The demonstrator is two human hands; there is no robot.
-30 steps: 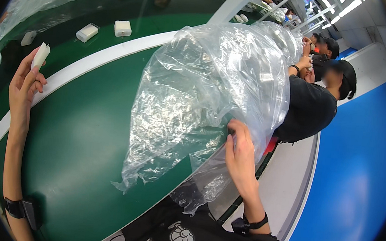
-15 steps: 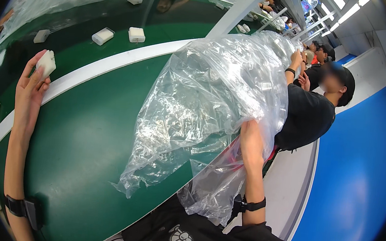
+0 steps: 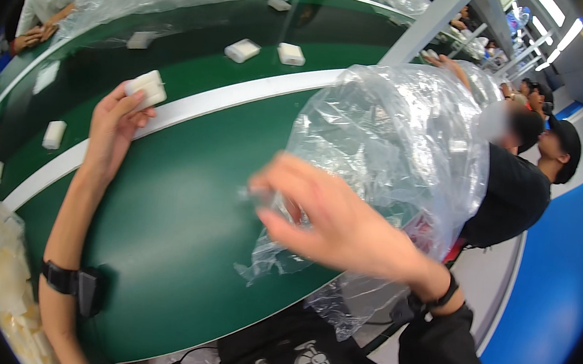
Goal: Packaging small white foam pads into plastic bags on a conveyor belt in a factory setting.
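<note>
Clear plastic bag (image 3: 392, 156) sat puffed up on the green worktop (image 3: 183, 214), looking light, soft and slippery, with the right hand (image 3: 330, 217) pinching its crinkly edge while the left hand (image 3: 110, 129) gripped a small white block (image 3: 146, 89).

a wide green conveyor belt (image 3: 183, 214) with a white stripe (image 3: 193, 106) curves from near left to far right. a grey support post (image 3: 426, 26) rises at the far side. a blue floor (image 3: 548, 291) lies to the right, bordered by a pale strip (image 3: 493, 272). bright ceiling light strips (image 3: 556, 18) run at far right.
</note>
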